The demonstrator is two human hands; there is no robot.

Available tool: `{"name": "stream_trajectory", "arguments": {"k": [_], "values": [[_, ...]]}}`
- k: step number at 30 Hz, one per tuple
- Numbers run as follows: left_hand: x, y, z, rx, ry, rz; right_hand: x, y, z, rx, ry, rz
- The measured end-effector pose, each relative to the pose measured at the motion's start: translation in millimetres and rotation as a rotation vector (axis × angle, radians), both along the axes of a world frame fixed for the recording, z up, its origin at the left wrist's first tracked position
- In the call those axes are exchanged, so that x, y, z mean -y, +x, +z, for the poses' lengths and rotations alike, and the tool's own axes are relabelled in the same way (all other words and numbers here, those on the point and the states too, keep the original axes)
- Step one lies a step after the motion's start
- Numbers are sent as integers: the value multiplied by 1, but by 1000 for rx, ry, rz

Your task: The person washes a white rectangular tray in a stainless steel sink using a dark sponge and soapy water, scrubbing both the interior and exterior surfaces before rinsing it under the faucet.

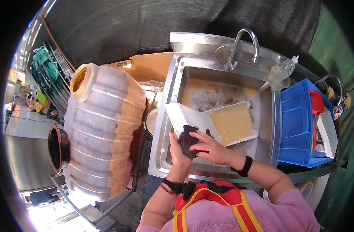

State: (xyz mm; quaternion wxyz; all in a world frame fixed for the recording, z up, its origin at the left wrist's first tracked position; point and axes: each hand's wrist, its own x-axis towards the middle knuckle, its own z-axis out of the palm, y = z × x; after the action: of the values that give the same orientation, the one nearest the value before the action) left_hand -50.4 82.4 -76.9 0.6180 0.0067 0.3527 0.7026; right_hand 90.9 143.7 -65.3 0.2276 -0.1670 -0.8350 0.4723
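Over the left side of the sink, a white plastic box [178, 116] is tilted, its near end at my hands. My left hand [178, 153] is closed at that end, with a dark cloth [188, 142] bunched against its palm. From the right, my right hand [212, 150] presses its curled fingers onto the same cloth. Part of the grip is hidden behind the cloth. Beyond my right hand, a shallow white tray [249, 136] sits in the sink [264, 120], holding cloudy yellowish water. Suds float around the tray.
A curved faucet [242, 46] rises at the sink's back. On the right stand a clear bottle [288, 66] and a blue crate [296, 123] with red and white items inside. A large stained plastic barrel [103, 131] lies to the left, beside a cardboard sheet [152, 66].
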Motion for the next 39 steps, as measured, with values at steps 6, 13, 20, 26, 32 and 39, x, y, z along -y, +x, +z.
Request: {"name": "stream_trajectory", "arguments": {"k": [6,13,20,26,32,39], "values": [[-5,8,1,-189,-186,14,-29,-36,-15,69,-63,-84],[-6,22,-22,-677,-213,-136,-88,-51,-43,36,-82,-103],[-4,30,-27,-695,-216,-149,-84,-30,-63,28,-230,-148],[-22,14,-7,-634,-325,-121,-41,36,-109,54,-267,-298],[-37,5,14,-451,-289,-171,-18,102,-191,491,-1161,-700],[-33,-13,6,-351,-304,-172,-91,139,-229,731,-316,-824]]}}
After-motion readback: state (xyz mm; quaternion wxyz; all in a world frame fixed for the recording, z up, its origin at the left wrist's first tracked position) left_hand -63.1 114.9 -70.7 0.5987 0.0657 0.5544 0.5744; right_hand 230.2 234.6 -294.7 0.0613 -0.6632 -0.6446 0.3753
